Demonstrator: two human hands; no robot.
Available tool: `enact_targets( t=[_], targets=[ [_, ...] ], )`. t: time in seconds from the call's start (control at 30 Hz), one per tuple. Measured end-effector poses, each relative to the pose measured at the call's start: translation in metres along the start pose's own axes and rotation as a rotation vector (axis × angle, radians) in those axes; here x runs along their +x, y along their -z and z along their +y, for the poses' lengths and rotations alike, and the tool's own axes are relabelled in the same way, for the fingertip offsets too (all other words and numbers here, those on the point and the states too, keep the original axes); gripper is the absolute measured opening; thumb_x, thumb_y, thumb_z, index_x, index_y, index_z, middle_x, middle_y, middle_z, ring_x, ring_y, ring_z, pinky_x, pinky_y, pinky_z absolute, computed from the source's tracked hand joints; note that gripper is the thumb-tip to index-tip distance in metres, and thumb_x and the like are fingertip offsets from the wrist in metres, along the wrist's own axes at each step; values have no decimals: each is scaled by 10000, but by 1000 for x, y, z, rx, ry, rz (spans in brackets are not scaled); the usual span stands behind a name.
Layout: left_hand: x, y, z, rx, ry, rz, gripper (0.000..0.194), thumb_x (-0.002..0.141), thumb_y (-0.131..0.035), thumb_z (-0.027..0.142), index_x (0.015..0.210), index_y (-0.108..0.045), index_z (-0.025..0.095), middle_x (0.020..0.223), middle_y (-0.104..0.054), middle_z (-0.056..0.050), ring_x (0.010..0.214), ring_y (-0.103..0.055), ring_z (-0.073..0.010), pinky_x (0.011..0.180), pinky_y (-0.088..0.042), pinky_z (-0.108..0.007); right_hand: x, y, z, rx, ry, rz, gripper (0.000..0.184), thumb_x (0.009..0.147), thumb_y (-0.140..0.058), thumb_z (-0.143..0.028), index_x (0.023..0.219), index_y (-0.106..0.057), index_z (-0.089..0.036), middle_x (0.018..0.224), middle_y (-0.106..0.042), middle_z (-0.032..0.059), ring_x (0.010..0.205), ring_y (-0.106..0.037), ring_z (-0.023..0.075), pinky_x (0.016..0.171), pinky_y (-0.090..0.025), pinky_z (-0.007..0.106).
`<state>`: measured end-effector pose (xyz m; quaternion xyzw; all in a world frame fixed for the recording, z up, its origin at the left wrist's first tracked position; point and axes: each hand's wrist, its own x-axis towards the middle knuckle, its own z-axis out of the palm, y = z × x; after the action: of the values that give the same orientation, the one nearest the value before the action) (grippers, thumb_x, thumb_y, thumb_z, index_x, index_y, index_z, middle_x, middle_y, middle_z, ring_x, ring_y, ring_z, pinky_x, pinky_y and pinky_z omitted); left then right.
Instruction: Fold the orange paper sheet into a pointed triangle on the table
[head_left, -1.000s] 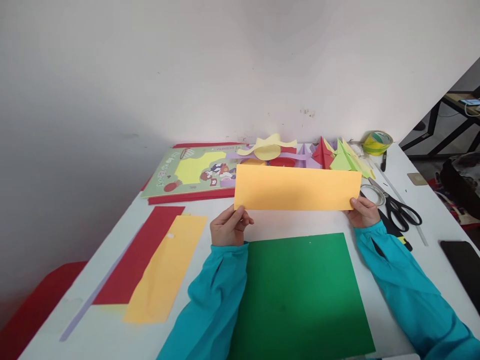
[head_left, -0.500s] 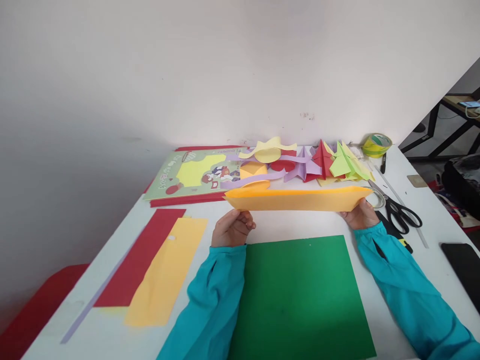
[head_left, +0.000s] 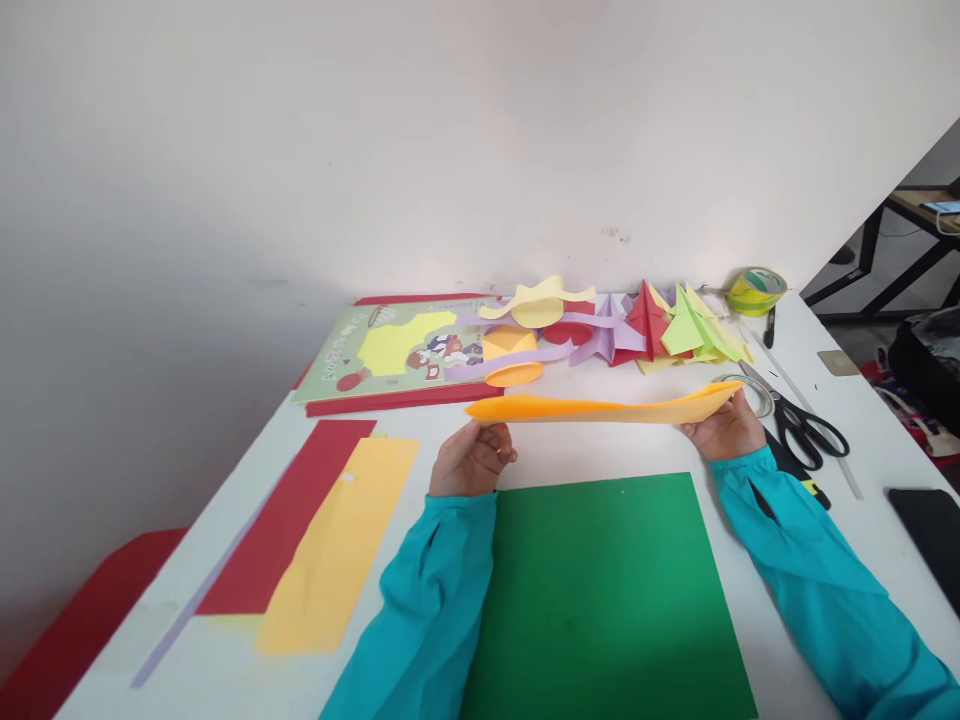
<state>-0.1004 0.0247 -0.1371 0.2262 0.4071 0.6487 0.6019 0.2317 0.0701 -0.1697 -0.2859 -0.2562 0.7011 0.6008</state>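
Note:
A long folded sheet of orange paper (head_left: 600, 410) is held up across the middle, above the table. My left hand (head_left: 474, 458) is closed on its left end, fingers curled beneath it. At the other end my right hand (head_left: 727, 428) pinches the paper between thumb and fingers. The strip bends a little, its right end tilted up. Below and nearer to me lies a flat green sheet (head_left: 615, 590), partly covered by my left sleeve. Black-handled scissors (head_left: 806, 432) rest just right of my right hand.
Red paper (head_left: 292, 510) and orange-yellow paper (head_left: 345, 540) lie at left beside a thin purple strip (head_left: 214, 580). Behind are a green printed pad (head_left: 345, 350), cut paper shapes, folded paper planes (head_left: 694, 325) and a tape roll (head_left: 756, 292). A black phone-like slab (head_left: 926, 540) lies at right.
Both hands keep their hold on the orange paper. Its near face has tipped and narrowed, and its left end has dropped slightly, so the strip looks more bent. The view shifted slightly.

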Motion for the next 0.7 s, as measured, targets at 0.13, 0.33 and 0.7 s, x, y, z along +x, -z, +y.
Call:
enact_targets(
  t=[0.13,0.33,0.7],
  targets=[
    [0,3,-2,5,-4,-5,225,654,-721,359,737,-697,151,608,-633,-26,543,-572,-129,501,-494,-244,2,4,2,-39,9,45,263,783,-624,-537,836,-679,-286,829,-711,-6,807,-657,198,610,-527,316],
    [8,13,3,111,99,103,338,564,-755,362,820,-725,144,758,-699,-66,725,-653,-223,604,-535,-299,7,9,8,-121,93,106,162,687,-748,-394,726,-661,-263,684,-666,-21,684,-640,173,684,-547,344],
    [-13,-8,11,291,-112,124,149,658,-689,304,728,-728,179,908,-711,-51,896,-654,-258,754,-536,-311,5,3,-2,-121,24,134,117,653,-721,-346,710,-656,-267,720,-682,-28,697,-642,178,792,-548,367]
  ],
)
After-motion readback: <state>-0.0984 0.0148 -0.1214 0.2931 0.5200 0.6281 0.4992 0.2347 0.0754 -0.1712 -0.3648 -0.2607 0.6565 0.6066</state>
